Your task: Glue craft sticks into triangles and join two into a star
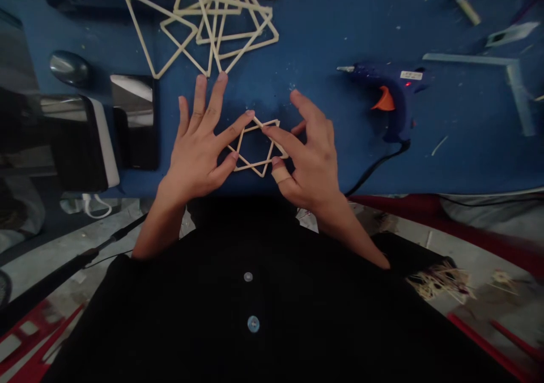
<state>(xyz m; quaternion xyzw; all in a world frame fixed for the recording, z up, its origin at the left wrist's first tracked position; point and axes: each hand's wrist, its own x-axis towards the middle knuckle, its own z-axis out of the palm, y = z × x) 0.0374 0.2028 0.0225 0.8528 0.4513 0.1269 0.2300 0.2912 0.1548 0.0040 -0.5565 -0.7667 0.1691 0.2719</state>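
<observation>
A small six-pointed star of thin wooden sticks [254,166] lies flat near the table's front edge, between my hands. My left hand [195,153] has its fingers spread; the index fingertip touches the star's upper point and the thumb its lower left corner. On the other side, my right hand [317,153] rests its index fingertip on the upper right sticks and its thumb by the right corner. A bandage wraps that thumb. Both hands press rather than grasp, with fingers apart. Parts of the star are covered by the fingertips.
Larger stick triangles and stars [238,36] overlap beyond my left hand. A blue glue gun [402,97] with an orange trigger lies to the right, its cord [374,170] running off the front edge. At left are a phone [136,145] and a dark mouse [70,68].
</observation>
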